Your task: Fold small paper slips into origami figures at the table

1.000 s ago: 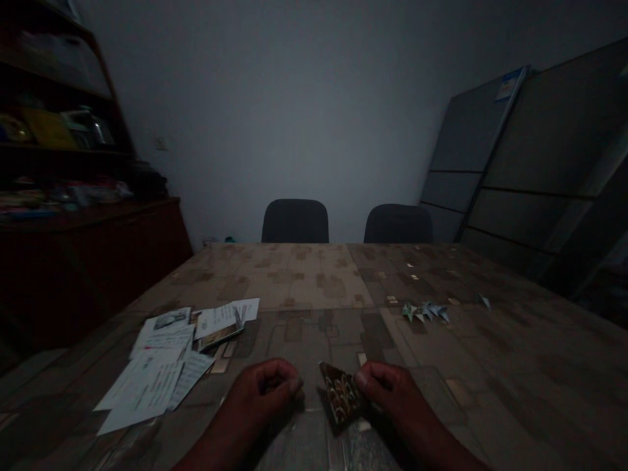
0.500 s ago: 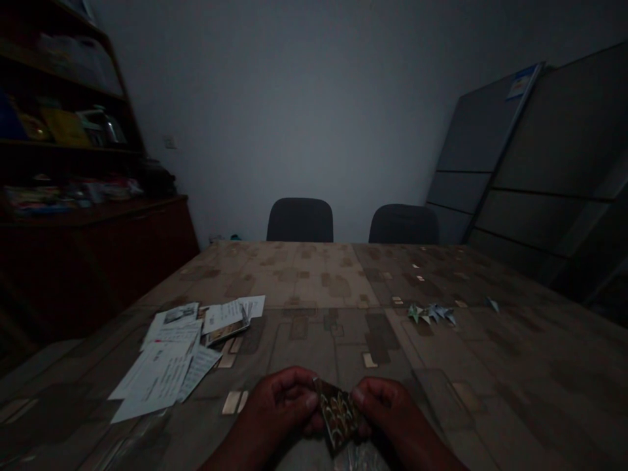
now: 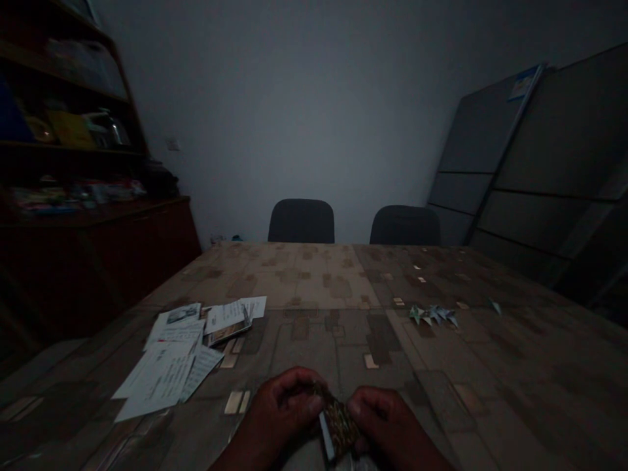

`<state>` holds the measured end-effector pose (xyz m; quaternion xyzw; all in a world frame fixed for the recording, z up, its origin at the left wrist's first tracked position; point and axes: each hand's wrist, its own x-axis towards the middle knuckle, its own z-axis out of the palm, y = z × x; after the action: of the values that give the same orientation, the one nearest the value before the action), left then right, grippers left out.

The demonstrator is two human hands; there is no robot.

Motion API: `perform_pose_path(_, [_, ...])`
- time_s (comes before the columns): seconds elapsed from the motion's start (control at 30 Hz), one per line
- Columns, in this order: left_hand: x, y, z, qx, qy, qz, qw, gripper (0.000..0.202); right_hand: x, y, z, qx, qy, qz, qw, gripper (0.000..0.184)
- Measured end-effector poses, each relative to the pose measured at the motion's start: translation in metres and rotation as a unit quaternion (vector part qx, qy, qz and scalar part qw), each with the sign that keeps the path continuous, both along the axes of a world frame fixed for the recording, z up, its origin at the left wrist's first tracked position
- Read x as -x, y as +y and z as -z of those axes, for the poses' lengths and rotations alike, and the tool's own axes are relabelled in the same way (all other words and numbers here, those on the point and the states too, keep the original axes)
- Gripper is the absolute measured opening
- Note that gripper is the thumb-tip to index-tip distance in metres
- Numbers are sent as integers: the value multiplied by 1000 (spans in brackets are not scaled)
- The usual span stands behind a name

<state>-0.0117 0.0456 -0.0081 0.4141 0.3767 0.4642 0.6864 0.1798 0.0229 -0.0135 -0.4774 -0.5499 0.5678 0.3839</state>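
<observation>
Between my hands, close to the table's near edge, is a small piece of folded patterned paper [image 3: 342, 424], brown and gold. A white strip shows along its left edge. My left hand [image 3: 289, 409] pinches its left side between thumb and fingers. On the right side, my right hand [image 3: 383, 415] pinches it as well. Some fingertips are hidden behind the paper. To the left lie loose printed sheets [image 3: 164, 373] and a small stack of papers [image 3: 230, 322]. Several small folded paper pieces [image 3: 432, 315] sit in a row to the right.
A patterned cloth covers the table [image 3: 304, 353]. One more folded paper piece [image 3: 494, 305] lies farther right. Two dark chairs [image 3: 301, 221] stand at the far side. A cluttered shelf unit [image 3: 63, 144] is on the left, and grey panels [image 3: 471, 144] lean on the right.
The paper in my hands has turned or been folded slightly, so a white strip now shows along its left edge. Both hands keep their hold, and the view has shifted a little.
</observation>
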Motion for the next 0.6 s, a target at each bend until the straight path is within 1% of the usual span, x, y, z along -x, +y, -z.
perform_pose_path(0.1, [1, 1, 2, 10, -2, -7, 1000, 44, 1, -3, -3, -27, -10, -23, 999, 57])
perform_pose_path(0.17, [1, 3, 4, 10, -3, -12, 1000, 45, 1, -6, -5, -68, -29, -30, 997, 56])
perform_pose_path(0.23, [1, 3, 4, 12, 1, -20, 1000, 46, 0, -8, -6, -112, -71, -29, 991, 51])
perform_pose_path(0.3, [1, 4, 4, 17, 5, -24, 1000, 48, -1, -10, -7, -139, -117, -26, 983, 44])
perform_pose_path(0.37, [1, 4, 4, 16, 7, -22, 1000, 50, -2, -11, -7, -151, -145, -32, 977, 40])
perform_pose_path(0.43, [1, 3, 3, 12, 13, -20, 1000, 50, -3, -11, -7, -158, -153, -41, 975, 39])
perform_pose_path(0.6, [-1, -1, -3, -3, 50, -12, 999, 45, -3, -10, -6, -131, -141, -22, 981, 49])
